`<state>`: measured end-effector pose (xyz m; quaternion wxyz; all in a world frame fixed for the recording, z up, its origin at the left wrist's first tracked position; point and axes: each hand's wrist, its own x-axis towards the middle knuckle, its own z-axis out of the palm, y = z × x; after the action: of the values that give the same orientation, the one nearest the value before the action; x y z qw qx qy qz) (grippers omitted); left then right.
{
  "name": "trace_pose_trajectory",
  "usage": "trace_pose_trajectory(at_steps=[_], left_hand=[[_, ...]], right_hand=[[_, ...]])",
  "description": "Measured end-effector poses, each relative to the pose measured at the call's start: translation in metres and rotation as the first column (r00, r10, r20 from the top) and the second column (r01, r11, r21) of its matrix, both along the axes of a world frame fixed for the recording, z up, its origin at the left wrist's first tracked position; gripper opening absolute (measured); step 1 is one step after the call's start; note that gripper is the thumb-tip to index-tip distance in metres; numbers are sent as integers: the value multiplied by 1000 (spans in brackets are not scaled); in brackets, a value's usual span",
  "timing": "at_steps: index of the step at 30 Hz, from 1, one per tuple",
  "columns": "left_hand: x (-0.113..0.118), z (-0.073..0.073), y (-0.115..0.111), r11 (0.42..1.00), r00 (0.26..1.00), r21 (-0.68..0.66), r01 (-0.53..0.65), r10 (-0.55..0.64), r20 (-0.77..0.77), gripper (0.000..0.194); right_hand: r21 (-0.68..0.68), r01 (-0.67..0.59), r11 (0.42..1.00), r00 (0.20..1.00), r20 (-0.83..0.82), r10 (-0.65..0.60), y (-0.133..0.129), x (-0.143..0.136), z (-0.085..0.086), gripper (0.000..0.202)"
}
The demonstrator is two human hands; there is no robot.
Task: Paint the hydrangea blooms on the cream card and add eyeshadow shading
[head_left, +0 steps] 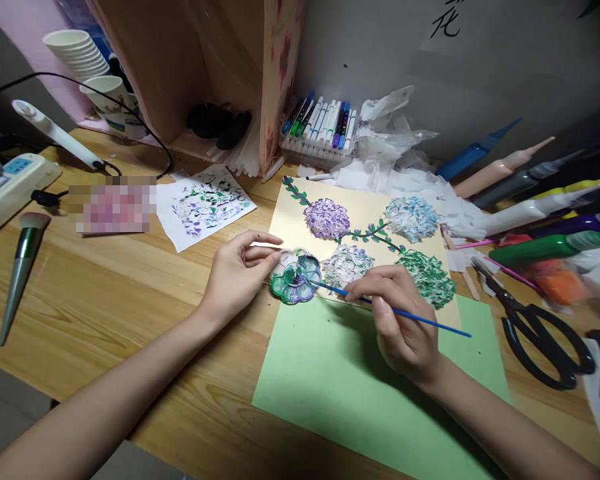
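Observation:
My left hand (pixel 243 270) grips the left rim of a small flower-shaped paint palette (pixel 296 293), its wells smeared with green, purple and white. Between the fingers of my right hand (pixel 403 320) is a thin blue paintbrush (pixel 420 319), its tip at the palette's right-hand wells. Behind the palette lies a cream sheet (pixel 365 190) with textured flower heads: a purple one (pixel 327 218), a blue-white one (pixel 412 219), a pale one (pixel 349 265) and a green one (pixel 426 277). A painted leafy stem runs between them. Under my right hand spreads a green sheet (pixel 320 380).
Black-handled scissors (pixel 540 327) lie at right, near several paint bottles (pixel 555 247) and crumpled tissue (pixel 405 177). A box of markers (pixel 320 137) stands behind. At left are a paint-dabbed paper (pixel 207 207), a makeup brush (pixel 24 267), a power strip (pixel 20 190) and paper cups (pixel 105 100).

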<state>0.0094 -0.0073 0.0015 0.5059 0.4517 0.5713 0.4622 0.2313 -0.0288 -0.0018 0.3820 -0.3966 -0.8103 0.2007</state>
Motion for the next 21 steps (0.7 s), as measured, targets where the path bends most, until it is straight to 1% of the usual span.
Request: trace_pose_trajectory(at_steps=[4,8,10,13,15,17,19,21], left_hand=[[0,-1,0,1000,1000,9,8,-8,-6,25],[1,-2,1,1000,1000,12,11,-11,-3,23],[2,-2,1,1000,1000,12,13,-13,4,22],[2,-2,1,1000,1000,5,9,-10,18,22],[2,-1,0,1000,1000,-6,1,-1,29,23],[3,-1,-1,1000,999,-26,-6,7,42,24],[3,-2,-2,999,999,-44,-1,3,52,25],[3,-3,-2,998,998,-61,12,-9,55,25]], right_hand=[[-92,10,996,995,-95,-18,3,2,-1,24],[-174,29,984,976,-208,-65,6,2,-2,26],[-174,38,984,960,-268,-84,6,2,-2,26],[-120,53,991,935,-343,-91,4,-1,0,26],[-97,26,995,952,-302,-54,2,-3,3,26],[-83,-45,996,984,-178,30,-1,-5,6,24],[-50,-117,992,992,-45,115,-4,-7,9,23],[12,-148,989,988,48,147,-5,-9,9,23]])
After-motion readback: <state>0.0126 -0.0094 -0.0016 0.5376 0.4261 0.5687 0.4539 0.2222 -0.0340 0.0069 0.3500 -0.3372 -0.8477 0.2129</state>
